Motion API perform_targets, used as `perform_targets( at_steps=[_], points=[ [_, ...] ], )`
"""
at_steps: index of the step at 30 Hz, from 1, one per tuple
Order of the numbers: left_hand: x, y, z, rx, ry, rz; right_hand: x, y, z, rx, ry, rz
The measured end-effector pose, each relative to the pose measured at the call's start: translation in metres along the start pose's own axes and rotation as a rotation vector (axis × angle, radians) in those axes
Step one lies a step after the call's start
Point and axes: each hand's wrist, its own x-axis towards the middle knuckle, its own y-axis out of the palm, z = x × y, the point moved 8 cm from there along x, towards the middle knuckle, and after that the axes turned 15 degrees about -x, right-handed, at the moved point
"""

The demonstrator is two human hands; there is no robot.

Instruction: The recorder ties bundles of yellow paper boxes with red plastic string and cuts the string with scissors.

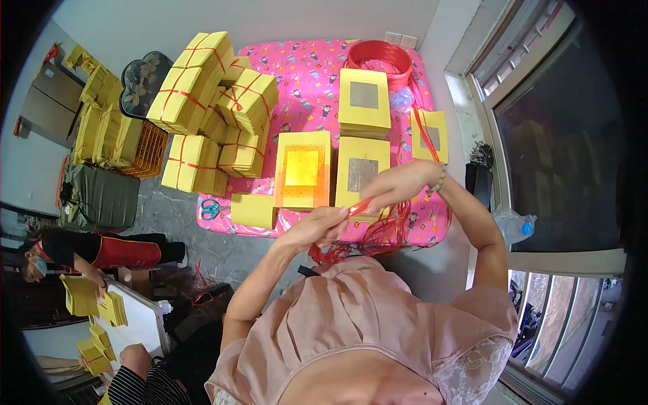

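Note:
Red plastic ribbon [359, 208] runs between my two hands over the table's near edge. My left hand [317, 227] is closed in a pinch on it. My right hand [403, 183], a beaded bracelet at its wrist, also has its fingers closed on the ribbon. Below them hangs a tangled bunch of red ribbon strands [385, 231]. Just beyond my left hand lies a yellow paper stack with an orange-and-gold top sheet [302, 169]. Partly behind my right hand is a yellow stack with a silver square [363, 172]; a similar stack [364, 101] stands farther back.
Bundles of yellow paper tied with red ribbon [196, 81] are piled at the table's left. Teal-handled scissors [211, 210] lie near a plain yellow stack [252, 210]. A red ribbon coil [379, 57] sits at the back. Left, a masked person [74, 253] handles yellow paper at a white table [140, 325].

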Motion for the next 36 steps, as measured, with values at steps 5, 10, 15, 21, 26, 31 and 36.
perform_targets(
  at_steps=[5, 10, 15, 21, 26, 31, 36],
  points=[
    [-0.040, -0.064, 0.012, 0.047, 0.040, -0.113, -0.063, -0.009, -0.054, 0.192, 0.334, 0.013],
    [-0.081, -0.146, 0.076, 0.196, -0.072, -0.296, -0.084, -0.013, -0.066, 0.062, 0.402, -0.077],
    [-0.083, -0.167, 0.080, 0.707, 0.156, -0.461, -0.059, -0.010, -0.043, -0.242, 0.360, -0.109],
    [-0.037, -0.067, -0.012, 0.832, 0.614, -0.439, -0.020, -0.013, 0.001, -0.531, 0.442, -0.160],
    [0.019, 0.009, -0.012, 0.371, 0.191, -0.041, 0.007, -0.009, 0.015, -0.551, 0.321, -0.126],
    [-0.002, -0.013, -0.007, 0.536, 0.265, -0.046, 0.000, 0.007, -0.012, -0.292, 0.191, -0.029],
    [-0.048, -0.090, 0.025, 0.523, 0.147, -0.169, -0.035, 0.003, -0.060, -0.204, 0.344, -0.053]
  ],
)
